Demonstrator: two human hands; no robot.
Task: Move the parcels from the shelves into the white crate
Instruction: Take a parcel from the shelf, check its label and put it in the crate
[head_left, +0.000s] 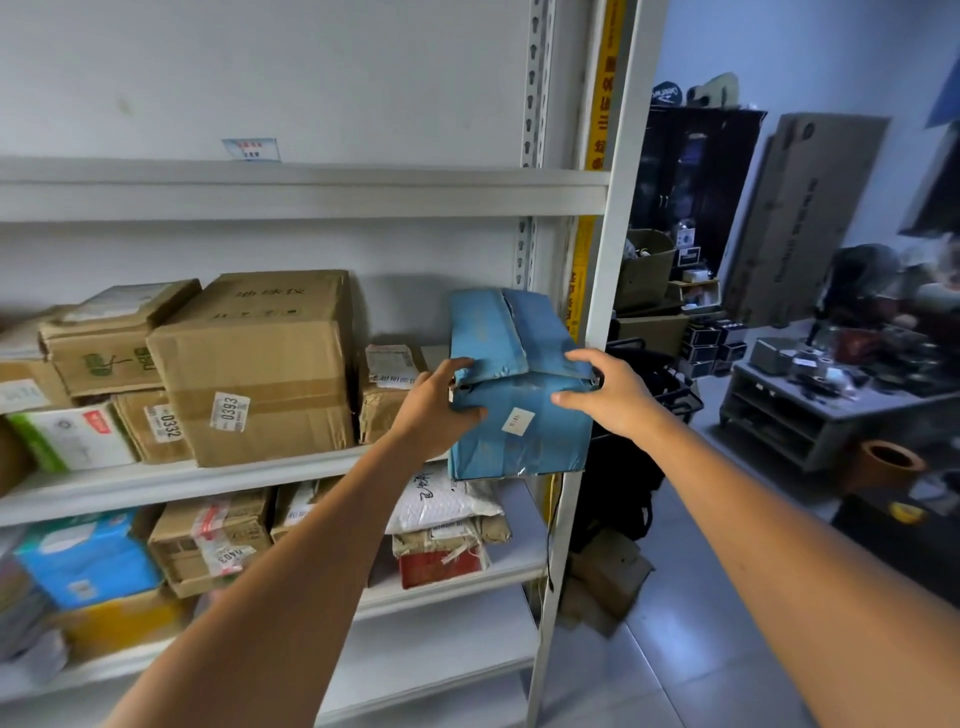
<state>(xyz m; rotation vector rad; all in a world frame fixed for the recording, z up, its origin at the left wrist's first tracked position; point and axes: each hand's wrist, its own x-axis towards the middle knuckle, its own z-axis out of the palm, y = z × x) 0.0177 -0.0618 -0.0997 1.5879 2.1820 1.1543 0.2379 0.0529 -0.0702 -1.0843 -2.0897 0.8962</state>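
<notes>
both hands flank the blue parcel (519, 410) at the right end of the middle shelf (208, 483). your left hand (434, 408) pinches its near left corner; your right hand (610, 397) curls its fingers (582, 358) over the right top edge. its long axis runs back into the shelf, so pull straight toward yourself.

Storeroom: parcel-laden shelves (311, 192).

One wide-angle camera, worn on the head, faces forward and slightly downward from close range at the white shelving unit (311, 192) on the left, with the tiled floor (675, 649) lower right.
</notes>
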